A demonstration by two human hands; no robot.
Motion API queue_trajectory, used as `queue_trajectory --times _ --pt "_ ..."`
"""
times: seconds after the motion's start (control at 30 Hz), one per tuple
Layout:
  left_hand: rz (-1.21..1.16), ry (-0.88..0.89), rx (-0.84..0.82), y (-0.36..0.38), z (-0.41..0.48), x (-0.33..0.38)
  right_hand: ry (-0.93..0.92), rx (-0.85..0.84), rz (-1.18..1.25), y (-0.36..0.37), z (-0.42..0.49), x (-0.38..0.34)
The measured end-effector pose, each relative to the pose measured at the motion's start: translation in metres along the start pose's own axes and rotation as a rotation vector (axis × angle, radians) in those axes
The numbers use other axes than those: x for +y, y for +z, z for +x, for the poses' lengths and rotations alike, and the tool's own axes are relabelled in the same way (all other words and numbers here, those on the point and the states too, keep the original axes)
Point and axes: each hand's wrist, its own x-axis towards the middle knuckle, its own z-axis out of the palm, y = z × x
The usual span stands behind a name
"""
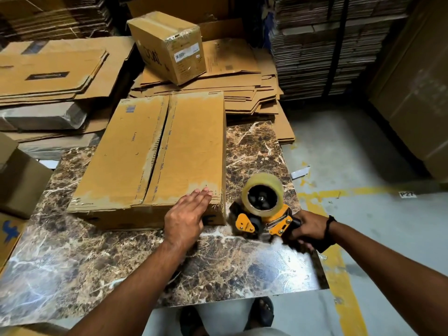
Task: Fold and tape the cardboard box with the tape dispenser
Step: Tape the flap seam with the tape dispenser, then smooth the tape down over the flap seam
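One cardboard box [155, 156], its two top flaps meeting at an untaped seam, lies on the marble table [218, 270]. Left hand [188, 214] rests on its near corner, fingers straight and together. Right hand [309, 232] grips one tape dispenser [263, 209] just beside the box.

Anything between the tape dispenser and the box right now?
Nothing in the way: the head view shows only a narrow strip of bare marble table between the tape dispenser and the right side of the box.
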Motion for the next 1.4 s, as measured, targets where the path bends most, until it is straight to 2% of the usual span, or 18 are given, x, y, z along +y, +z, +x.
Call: queue_trajectory --times 0.2,0.3,0.47,0.6,0.7,0.77,0.87,0.9,0.97,1.03,1.13,1.23,1.3,1.4 --pt "0.014 -0.018 -0.046 -0.005 0.001 0.001 0.011 0.034 0.497 -0.011 0.015 -0.015" --pt "-0.012 -0.037 -0.072 -0.008 0.001 0.001 0.079 0.033 0.688 -0.01 0.029 -0.028" --pt "-0.036 -0.033 -0.066 -0.009 0.002 0.0 0.11 -0.001 0.899 -0.001 0.055 -0.034" --pt "-0.032 -0.018 -0.019 -0.008 0.003 -0.003 0.115 -0.018 0.954 0.005 0.064 -0.032" --pt "0.003 -0.028 -0.088 -0.013 0.004 -0.004 0.153 0.013 0.998 0.009 0.063 -0.035" --pt "-0.011 -0.038 -0.139 -0.016 0.006 -0.007 0.182 0.18 0.828 0.008 0.06 -0.039" --pt "-0.106 -0.034 -0.143 -0.025 0.01 -0.018 0.297 0.533 0.069 0.005 0.046 -0.049" --pt "-0.128 -0.01 -0.151 -0.03 0.012 -0.023 0.32 0.609 -0.105 0.007 0.04 -0.053" --pt "-0.092 0.083 -0.188 -0.037 0.015 -0.037 0.265 0.775 -0.236 0.021 0.027 -0.065" --pt "-0.072 0.151 -0.284 -0.042 0.018 -0.047 0.052 0.902 -0.153 0.048 0.017 -0.082" --pt "-0.067 0.165 -0.415 -0.038 0.017 -0.052 -0.266 0.807 0.168 0.093 0.013 -0.123" --pt "-0.107 0.154 -0.375 -0.029 0.012 -0.053 -0.389 0.672 0.466 0.142 0.023 -0.163" --pt "-0.124 0.162 -0.368 -0.025 0.01 -0.057 -0.428 0.657 0.517 0.175 0.031 -0.172" --pt "-0.171 0.154 -0.36 -0.025 0.011 -0.059 -0.417 0.67 0.453 0.2 0.04 -0.157"
